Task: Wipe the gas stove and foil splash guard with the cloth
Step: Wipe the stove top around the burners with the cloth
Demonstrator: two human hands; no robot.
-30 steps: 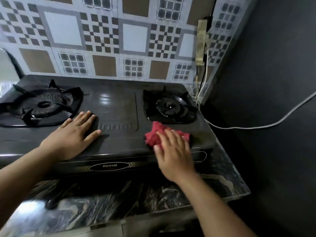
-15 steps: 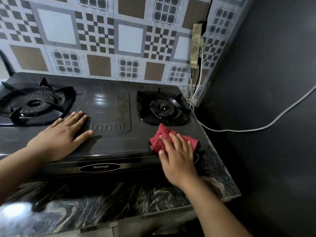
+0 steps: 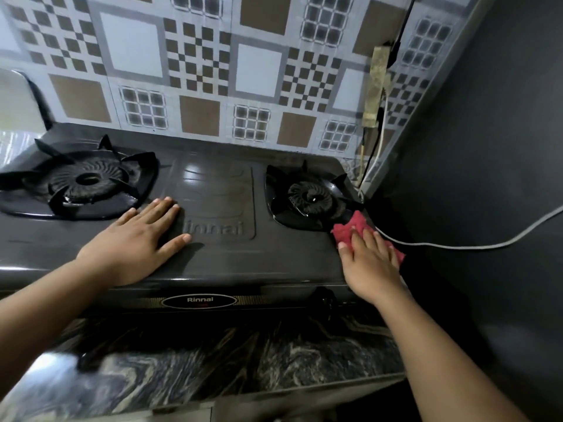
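Observation:
A black two-burner gas stove [image 3: 219,257] sits on a marbled countertop. My right hand [image 3: 370,263] presses a red cloth [image 3: 350,228] flat on the stove's front right corner, just in front of the right burner [image 3: 310,197]. My left hand [image 3: 137,242] lies flat with fingers spread on the stove top, right of the left burner [image 3: 82,181]. The patterned foil splash guard [image 3: 198,71] covers the wall behind the stove.
A dark wall [image 3: 487,147] stands close on the right, with a white cable [image 3: 475,245] running along it. A cable strip [image 3: 376,86] hangs in the back corner. The marbled counter edge [image 3: 243,360] lies in front of the stove.
My right hand has slid the red cloth to the right along the stove's front, from near the middle to the right corner. My left hand stays flat in place.

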